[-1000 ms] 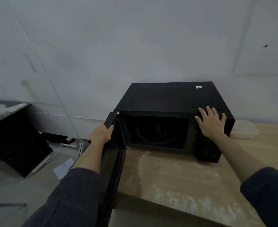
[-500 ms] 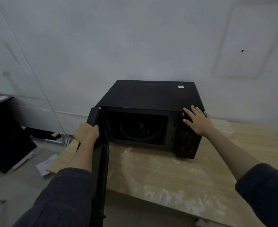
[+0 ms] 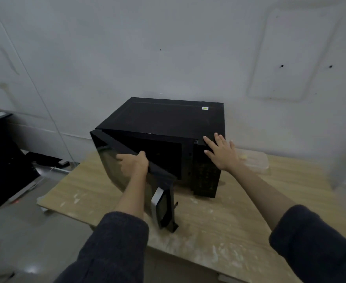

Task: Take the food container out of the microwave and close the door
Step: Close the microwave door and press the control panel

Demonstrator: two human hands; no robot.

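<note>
A black microwave (image 3: 168, 117) stands on the wooden table (image 3: 219, 221) against the wall. Its door (image 3: 111, 160) hangs about half open, swung toward the cavity. My left hand (image 3: 135, 163) grips the door's top edge, fingers curled over it. My right hand (image 3: 222, 153) rests flat, fingers spread, on the microwave's top right front corner above the control panel (image 3: 205, 176). A clear plastic food container (image 3: 254, 161) with something yellow inside sits on the table to the right of the microwave, partly behind my right hand.
The table's left edge drops to a grey floor (image 3: 25, 231). A black cabinet or desk (image 3: 2, 160) stands at far left with a slanted dark panel. The white wall (image 3: 168, 48) runs directly behind the microwave.
The door has swung from fully open to about half shut, with my left hand still on its top edge. My right hand stays on the microwave's corner. The view shifted left.
</note>
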